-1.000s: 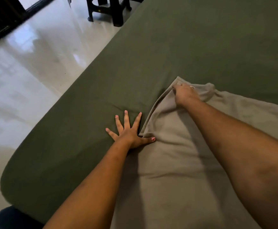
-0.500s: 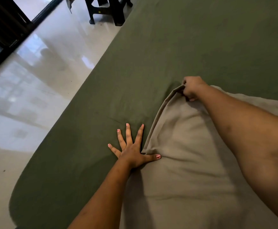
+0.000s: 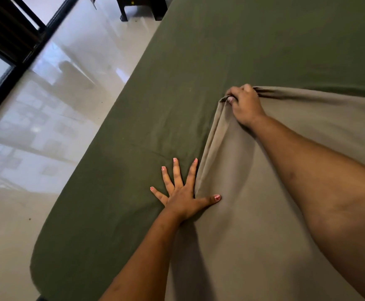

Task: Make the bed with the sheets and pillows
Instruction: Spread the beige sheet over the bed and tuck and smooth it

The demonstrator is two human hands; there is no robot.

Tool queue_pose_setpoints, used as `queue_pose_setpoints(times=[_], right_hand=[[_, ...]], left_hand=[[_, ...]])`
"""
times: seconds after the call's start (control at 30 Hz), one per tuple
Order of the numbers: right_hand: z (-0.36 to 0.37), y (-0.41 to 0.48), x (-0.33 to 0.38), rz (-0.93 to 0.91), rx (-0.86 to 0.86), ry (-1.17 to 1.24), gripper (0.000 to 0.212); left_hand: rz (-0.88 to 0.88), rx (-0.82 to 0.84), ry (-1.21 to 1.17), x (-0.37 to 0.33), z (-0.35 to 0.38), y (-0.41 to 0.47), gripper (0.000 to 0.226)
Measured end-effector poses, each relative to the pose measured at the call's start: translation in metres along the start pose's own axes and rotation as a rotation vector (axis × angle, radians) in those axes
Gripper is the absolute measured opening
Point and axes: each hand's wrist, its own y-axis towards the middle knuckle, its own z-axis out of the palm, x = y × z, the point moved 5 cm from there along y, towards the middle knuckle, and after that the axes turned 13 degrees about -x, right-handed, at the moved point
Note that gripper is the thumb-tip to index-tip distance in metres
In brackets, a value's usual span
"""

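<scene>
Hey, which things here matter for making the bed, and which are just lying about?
For the job: green sheet, beige cloth, left hand pressing flat, right hand gripping the beige cloth's corner.
Lying about: dark furniture, floor, window frame.

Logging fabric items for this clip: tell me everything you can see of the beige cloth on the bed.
The beige cloth is plain, matte woven fabric with no pattern. It lies over the green sheet, filling the lower right and running out of frame. Its left edge is a doubled fold rising to a bunched far corner, which the right hand grips. The left hand lies flat with fingers spread on the green sheet, its thumb resting on the cloth's edge. Whether it is a sheet or a pillowcase cannot be told.
</scene>
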Motion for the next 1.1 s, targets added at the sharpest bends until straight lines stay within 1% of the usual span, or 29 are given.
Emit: queue_pose_setpoints(times=[0.03,0.1,0.13,0.17,0.23,0.27,0.3,0.37,0.43,0.53,0.6,0.63,0.67,0.73,0.83,0.87,0.93,1.0,1.1], right_hand=[[0.000,-0.003,0.003,-0.025,0.034,0.041,0.036],[-0.009,-0.012,0.013,-0.131,0.082,0.042,0.060],[-0.016,-0.019,0.017,-0.181,0.062,-0.012,0.066],[-0.025,-0.028,0.020,-0.202,0.010,-0.084,0.068],[-0.038,-0.052,0.024,-0.154,-0.090,-0.221,0.064],[-0.036,-0.067,0.025,-0.113,-0.100,-0.270,0.062],[-0.030,-0.080,0.025,-0.087,-0.067,-0.323,0.062],[-0.007,-0.101,0.024,-0.091,0.040,-0.454,0.063],[0.009,-0.103,0.020,-0.080,0.102,-0.539,0.062],[0.013,-0.088,0.022,-0.057,0.186,-0.543,0.062],[0.004,-0.084,0.024,-0.066,0.249,-0.502,0.063],[-0.003,-0.090,0.028,-0.072,0.245,-0.466,0.064],[-0.011,-0.104,0.034,-0.076,0.211,-0.435,0.064],[-0.022,-0.143,0.043,-0.069,0.140,-0.414,0.064],[-0.018,-0.225,0.056,-0.047,0.168,-0.460,0.067],[-0.015,-0.251,0.061,-0.022,0.175,-0.464,0.070],[-0.008,-0.295,0.074,0.028,0.141,-0.459,0.071],[0.000,-0.328,0.095,0.031,0.122,-0.457,0.067],[0.011,-0.360,0.120,0.013,0.120,-0.451,0.066]], left_hand=[[0.000,0.000,-0.001,0.000,0.000,0.000,0.110],[0.002,-0.008,-0.008,-0.001,0.000,0.000,0.108],[0.002,-0.012,-0.010,-0.001,-0.001,0.000,0.106],[-0.001,-0.016,-0.009,-0.001,-0.001,0.000,0.104],[-0.007,-0.019,-0.005,-0.001,-0.002,0.000,0.101],[-0.004,-0.020,-0.002,-0.001,-0.001,0.000,0.100],[0.002,-0.025,0.000,-0.001,-0.001,0.001,0.098],[0.010,-0.039,-0.007,0.000,0.000,0.002,0.094],[0.020,-0.056,0.000,0.001,0.002,0.004,0.091],[0.034,-0.052,-0.029,0.001,-0.001,0.002,0.086],[0.049,-0.069,-0.050,-0.001,-0.005,0.000,0.082],[0.060,-0.085,-0.075,-0.003,-0.008,-0.002,0.078],[0.074,-0.112,-0.115,-0.001,-0.011,-0.005,0.071],[0.138,-0.207,-0.215,0.005,-0.015,-0.013,0.047],[0.260,-0.316,-0.394,0.032,-0.015,-0.045,0.016],[0.284,-0.347,-0.446,0.044,-0.015,-0.061,0.014],[0.302,-0.410,-0.494,0.069,-0.015,-0.099,0.021],[0.269,-0.464,-0.479,0.094,-0.012,-0.137,0.022],[0.230,-0.467,-0.453,0.117,-0.002,-0.186,0.017]])
